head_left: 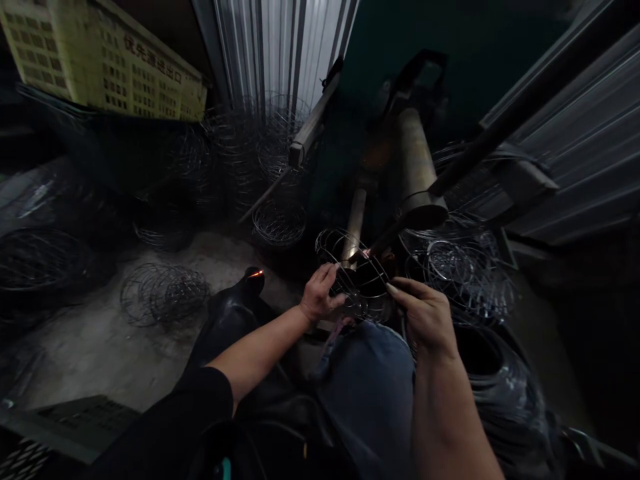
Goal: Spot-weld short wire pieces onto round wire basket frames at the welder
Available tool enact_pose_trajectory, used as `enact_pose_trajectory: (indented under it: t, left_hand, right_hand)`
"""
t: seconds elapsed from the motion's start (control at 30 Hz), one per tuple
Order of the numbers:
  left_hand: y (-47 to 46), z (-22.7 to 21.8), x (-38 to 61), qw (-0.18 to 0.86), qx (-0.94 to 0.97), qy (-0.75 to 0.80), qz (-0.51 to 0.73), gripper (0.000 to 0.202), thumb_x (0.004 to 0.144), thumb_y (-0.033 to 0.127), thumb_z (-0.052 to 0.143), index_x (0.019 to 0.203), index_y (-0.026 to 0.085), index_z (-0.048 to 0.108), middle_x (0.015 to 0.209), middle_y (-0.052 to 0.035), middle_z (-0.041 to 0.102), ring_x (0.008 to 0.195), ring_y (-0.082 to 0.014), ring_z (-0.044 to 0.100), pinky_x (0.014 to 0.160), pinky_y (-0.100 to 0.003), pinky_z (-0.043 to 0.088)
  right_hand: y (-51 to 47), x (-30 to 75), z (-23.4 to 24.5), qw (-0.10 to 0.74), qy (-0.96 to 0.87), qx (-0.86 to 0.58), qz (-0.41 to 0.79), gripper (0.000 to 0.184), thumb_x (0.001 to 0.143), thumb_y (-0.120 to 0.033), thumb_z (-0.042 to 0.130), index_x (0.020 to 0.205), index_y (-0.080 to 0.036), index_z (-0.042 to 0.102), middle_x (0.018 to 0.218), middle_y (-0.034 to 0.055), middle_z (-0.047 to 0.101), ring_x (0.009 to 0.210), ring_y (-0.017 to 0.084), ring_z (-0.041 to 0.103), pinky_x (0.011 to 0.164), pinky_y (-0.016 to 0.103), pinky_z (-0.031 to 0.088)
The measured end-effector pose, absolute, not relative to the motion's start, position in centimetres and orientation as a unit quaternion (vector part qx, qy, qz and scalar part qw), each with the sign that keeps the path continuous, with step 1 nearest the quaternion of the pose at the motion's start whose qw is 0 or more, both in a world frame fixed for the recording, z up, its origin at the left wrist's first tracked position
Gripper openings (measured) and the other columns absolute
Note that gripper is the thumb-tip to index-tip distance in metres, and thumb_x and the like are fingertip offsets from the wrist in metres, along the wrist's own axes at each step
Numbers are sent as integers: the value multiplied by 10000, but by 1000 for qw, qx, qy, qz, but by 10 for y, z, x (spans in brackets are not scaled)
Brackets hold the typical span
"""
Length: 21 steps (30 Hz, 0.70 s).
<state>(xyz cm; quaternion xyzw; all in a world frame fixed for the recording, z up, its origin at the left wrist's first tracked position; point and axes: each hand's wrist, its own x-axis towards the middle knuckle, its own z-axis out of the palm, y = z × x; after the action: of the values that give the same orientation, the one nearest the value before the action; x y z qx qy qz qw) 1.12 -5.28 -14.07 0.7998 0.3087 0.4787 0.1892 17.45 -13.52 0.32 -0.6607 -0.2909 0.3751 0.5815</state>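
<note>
A round wire cage (356, 275) made of thin metal rings sits in front of my knees. My left hand (320, 293) grips its left rim with curled fingers. My right hand (425, 312) pinches its right rim. The cage rests against the tip of a welding machine (416, 175), where a small bright glow shows at the contact point. A second orange spark (256, 273) glows on the dark boot or cover to the left.
Many finished wire cages lie around: a stack (467, 270) to the right, loose ones (165, 292) on the concrete floor at left, more (278, 223) by the corrugated wall. A yellow crate (100, 57) sits top left. My jeans-clad knee (367, 380) is below the hands.
</note>
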Motion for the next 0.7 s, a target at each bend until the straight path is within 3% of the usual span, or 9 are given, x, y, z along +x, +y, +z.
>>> enact_pose_trajectory:
  t: [0.1, 0.27, 0.43, 0.7]
  left_hand:
    - [-52, -139, 9, 213, 794, 329, 465, 705, 821, 484, 598, 1390, 108, 420, 1324, -197, 541, 1256, -292, 516, 1060, -452, 452]
    - [-55, -138, 9, 206, 780, 345, 480, 651, 805, 366, 639, 1381, 150, 424, 1292, -167, 567, 1223, -286, 542, 1047, -471, 466]
    - [-55, -138, 8, 211, 787, 314, 487, 679, 815, 406, 637, 1377, 91, 424, 1281, -194, 563, 1215, -280, 547, 1040, -425, 474]
    - [-53, -134, 1, 196, 807, 309, 463, 733, 831, 479, 602, 1419, 95, 391, 1301, -194, 557, 1219, -284, 546, 1047, -430, 467]
  right_hand:
    - [-125, 171, 10, 561, -320, -666, 374, 419, 417, -400, 891, 735, -171, 743, 590, 15, 656, 491, 138, 550, 449, 261, 426]
    - [-125, 175, 5, 550, -323, -660, 396, 390, 476, -443, 871, 741, -191, 735, 524, -6, 608, 412, 92, 435, 375, 225, 297]
    - [-146, 190, -7, 525, -301, -658, 448, 469, 407, -405, 915, 777, -169, 751, 595, 14, 658, 455, 106, 505, 425, 241, 394]
    - [-151, 185, -22, 606, -254, -638, 401, 409, 356, -323, 924, 698, -181, 749, 556, -6, 636, 436, 84, 491, 405, 212, 393]
